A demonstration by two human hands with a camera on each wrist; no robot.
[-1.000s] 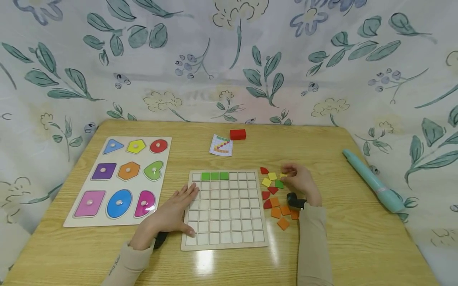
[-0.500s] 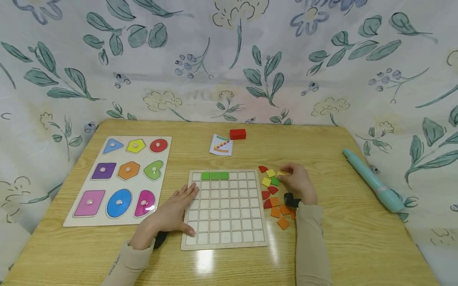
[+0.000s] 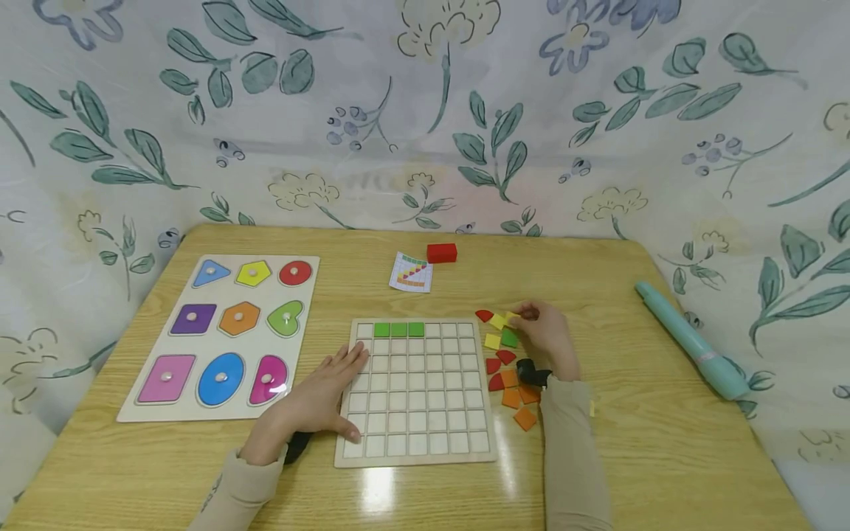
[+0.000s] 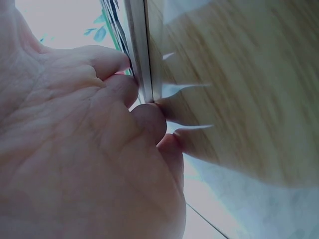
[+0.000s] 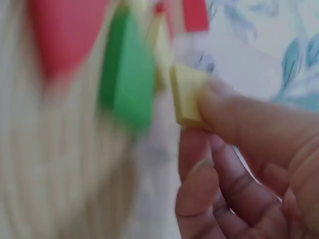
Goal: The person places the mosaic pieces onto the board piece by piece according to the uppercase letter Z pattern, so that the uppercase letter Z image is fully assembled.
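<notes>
My left hand (image 3: 325,394) rests with spread fingers on the left edge of a wooden grid board (image 3: 418,380). In the left wrist view, its fingertips (image 4: 150,119) lie along the board's side. Three green square tiles (image 3: 398,330) sit side by side in the board's top row. Just right of the board, my right hand (image 3: 548,335) pinches a yellow square tile (image 5: 187,97) between thumb and fingers. Near it lie a loose green tile (image 3: 509,338), other yellow tiles (image 3: 492,341) and a red quarter-round piece (image 3: 484,316).
More red pieces (image 3: 496,382) and several orange tiles (image 3: 524,419) lie below the right hand. A shape-puzzle board (image 3: 229,345) is at left. At the back are a pattern card (image 3: 411,272) and a red block (image 3: 441,253). A teal wand-like object (image 3: 693,343) lies at right.
My right hand has moved slightly left with the yellow tile, and the upper loose tiles have shifted left towards the board. My left hand stays in place.
</notes>
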